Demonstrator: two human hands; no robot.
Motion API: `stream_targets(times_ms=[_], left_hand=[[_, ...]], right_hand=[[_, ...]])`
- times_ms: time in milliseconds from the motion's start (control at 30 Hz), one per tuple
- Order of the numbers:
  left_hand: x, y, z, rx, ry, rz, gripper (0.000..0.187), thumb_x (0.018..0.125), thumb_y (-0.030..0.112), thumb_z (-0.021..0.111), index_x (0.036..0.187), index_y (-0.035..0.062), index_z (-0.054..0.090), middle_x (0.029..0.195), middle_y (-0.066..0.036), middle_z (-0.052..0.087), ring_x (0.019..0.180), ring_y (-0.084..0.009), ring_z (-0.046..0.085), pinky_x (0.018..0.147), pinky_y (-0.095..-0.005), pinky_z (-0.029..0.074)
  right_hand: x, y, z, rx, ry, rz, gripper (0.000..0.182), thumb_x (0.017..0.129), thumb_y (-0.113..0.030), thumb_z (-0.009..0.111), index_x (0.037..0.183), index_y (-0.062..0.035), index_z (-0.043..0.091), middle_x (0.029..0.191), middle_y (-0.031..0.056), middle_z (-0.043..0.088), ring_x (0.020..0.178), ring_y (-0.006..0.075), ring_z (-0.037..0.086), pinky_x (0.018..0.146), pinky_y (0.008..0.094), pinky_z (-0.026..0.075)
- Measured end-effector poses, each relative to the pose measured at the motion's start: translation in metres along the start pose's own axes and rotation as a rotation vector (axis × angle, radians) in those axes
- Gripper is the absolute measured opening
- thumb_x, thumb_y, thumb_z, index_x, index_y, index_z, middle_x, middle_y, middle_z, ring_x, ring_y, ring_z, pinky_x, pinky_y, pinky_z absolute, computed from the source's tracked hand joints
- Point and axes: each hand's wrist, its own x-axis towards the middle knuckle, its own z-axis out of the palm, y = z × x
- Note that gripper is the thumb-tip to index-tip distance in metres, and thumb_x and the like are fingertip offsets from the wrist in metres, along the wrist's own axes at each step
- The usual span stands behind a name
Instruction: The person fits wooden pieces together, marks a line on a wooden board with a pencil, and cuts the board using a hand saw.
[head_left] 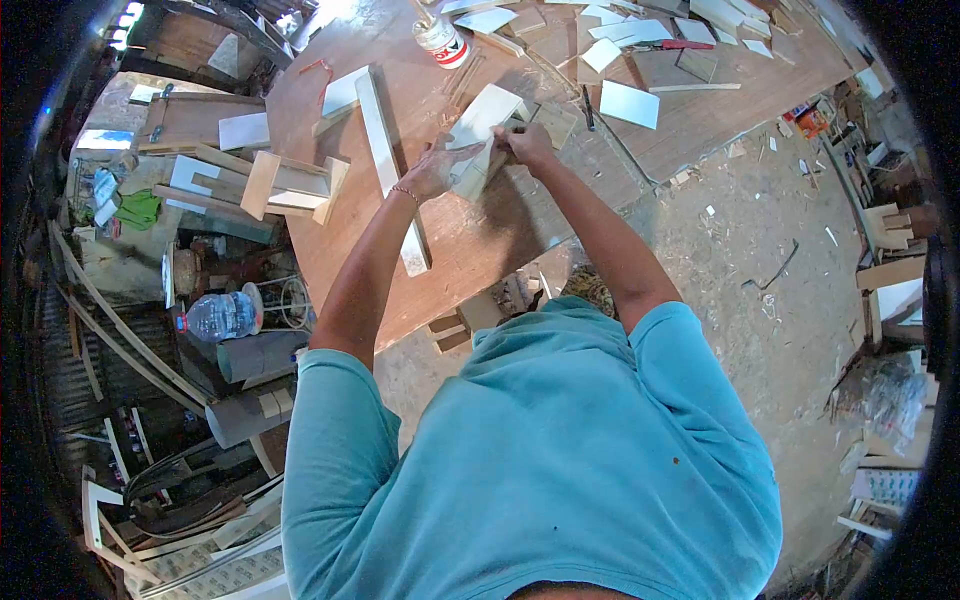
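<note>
Both of my hands are at a pale wooden piece [490, 112] with a white face, tilted over the wooden table [310, 215]. My left hand [432, 170] lies along its left side with fingers stretched out. My right hand [525, 145] pinches at its right edge; what exactly the fingertips hold is too small to tell. A long white strip of wood [385, 160] lies just left of my left hand. Beyond the piece stands a white glue bottle [440, 42] with a red and black label.
White and bare wood offcuts [630, 104] lie across the far right of the table, with red-handled pliers [672, 44] among them. A large water bottle [218, 316] and stacked boards are at the left. Scraps litter the floor [740, 240] at the right.
</note>
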Motion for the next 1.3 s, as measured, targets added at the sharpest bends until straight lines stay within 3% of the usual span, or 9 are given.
stream_targets(times_ms=[100, 133, 167, 300, 367, 600, 667, 767, 1300], left_hand=[[0.001, 0.000, 0.001, 0.069, -0.053, -0.040, 0.070, 0.070, -0.001, 0.058, 0.127, 0.0357, 0.039, 0.132, -0.018, 0.025, 0.117, -0.0337, 0.030, 0.098, -0.0371, 0.033], [0.004, -0.006, 0.005, 0.095, -0.040, -0.025, 0.067, 0.072, 0.000, 0.057, 0.126, 0.0354, 0.040, 0.131, -0.018, 0.024, 0.117, -0.0338, 0.030, 0.096, -0.0361, 0.035], [0.007, -0.011, 0.009, 0.123, -0.027, -0.008, 0.064, 0.074, 0.001, 0.055, 0.126, 0.0351, 0.040, 0.131, -0.017, 0.024, 0.117, -0.0339, 0.029, 0.095, -0.0351, 0.038], [0.005, -0.007, 0.004, -0.025, -0.077, -0.081, 0.060, 0.076, 0.003, 0.055, 0.126, 0.0346, 0.041, 0.129, -0.016, 0.023, 0.117, -0.0325, 0.029, 0.092, -0.0334, 0.041], [0.008, -0.013, 0.008, -0.022, -0.068, -0.068, 0.060, 0.076, 0.005, 0.056, 0.126, 0.0348, 0.041, 0.129, -0.016, 0.023, 0.117, -0.0319, 0.029, 0.093, -0.0344, 0.041], [0.006, -0.011, 0.005, 0.136, -0.025, 0.053, 0.057, 0.077, 0.003, 0.054, 0.124, 0.0335, 0.044, 0.128, -0.016, 0.024, 0.114, -0.0315, 0.033, 0.093, -0.0324, 0.041], [0.007, -0.012, 0.007, 0.103, -0.028, -0.028, 0.061, 0.075, 0.000, 0.056, 0.124, 0.0343, 0.043, 0.127, -0.016, 0.026, 0.112, -0.0312, 0.035, 0.095, -0.0325, 0.038], [0.007, -0.011, 0.006, 0.021, -0.038, -0.051, 0.068, 0.072, -0.002, 0.057, 0.125, 0.0371, 0.041, 0.128, -0.017, 0.027, 0.111, -0.0313, 0.037, 0.096, -0.0335, 0.036], [0.010, -0.017, 0.011, -0.082, -0.018, -0.089, 0.070, 0.069, 0.003, 0.064, 0.121, 0.0431, 0.042, 0.133, -0.013, 0.029, 0.114, -0.0341, 0.034, 0.102, -0.0371, 0.029]], right_hand=[[0.010, 0.025, 0.004, 0.093, 0.078, 0.075, 0.023, 0.067, -0.027, 0.063, 0.080, -0.0083, 0.067, 0.074, 0.0104, 0.065, 0.069, 0.0243, 0.063, 0.065, 0.0323, 0.047], [0.010, 0.031, 0.003, 0.042, 0.058, -0.085, 0.021, 0.068, -0.017, 0.057, 0.083, -0.0058, 0.066, 0.074, 0.0091, 0.064, 0.069, 0.0199, 0.061, 0.066, 0.0306, 0.047], [0.010, 0.036, 0.001, -0.010, 0.038, -0.244, 0.022, 0.070, -0.008, 0.051, 0.087, -0.0032, 0.065, 0.075, 0.0077, 0.064, 0.068, 0.0155, 0.060, 0.067, 0.0290, 0.046], [-0.016, 0.026, -0.005, -0.178, 0.010, -0.227, 0.035, 0.065, -0.005, 0.046, 0.096, -0.0072, 0.064, 0.083, 0.0089, 0.064, 0.079, 0.0202, 0.060, 0.075, 0.0301, 0.044], [-0.014, 0.046, 0.001, -0.104, -0.055, -0.221, 0.044, 0.061, -0.012, 0.050, 0.103, -0.0127, 0.061, 0.091, 0.0142, 0.063, 0.087, 0.0300, 0.059, 0.077, 0.0345, 0.046], [-0.053, 0.035, 0.014, -0.029, -0.069, -0.310, 0.084, 0.054, -0.017, 0.072, 0.128, -0.0044, 0.033, 0.113, 0.0213, 0.051, 0.103, 0.0355, 0.050, 0.089, 0.0397, 0.039], [-0.056, 0.046, 0.034, -0.335, 0.163, -0.583, 0.114, 0.047, -0.026, 0.080, 0.132, 0.0059, 0.011, 0.131, 0.0263, 0.028, 0.119, 0.0410, 0.031, 0.100, 0.0451, 0.023], [-0.060, 0.042, 0.050, -0.204, 0.049, -0.460, 0.124, 0.048, -0.034, 0.079, 0.130, 0.0102, -0.001, 0.137, 0.0278, 0.009, 0.126, 0.0434, 0.011, 0.104, 0.0483, 0.009], [-0.063, 0.047, 0.083, -0.469, 0.258, -0.509, 0.123, 0.055, -0.046, 0.074, 0.130, 0.0095, -0.006, 0.133, 0.0321, 0.010, 0.123, 0.0472, 0.015, 0.102, 0.0501, 0.017]])
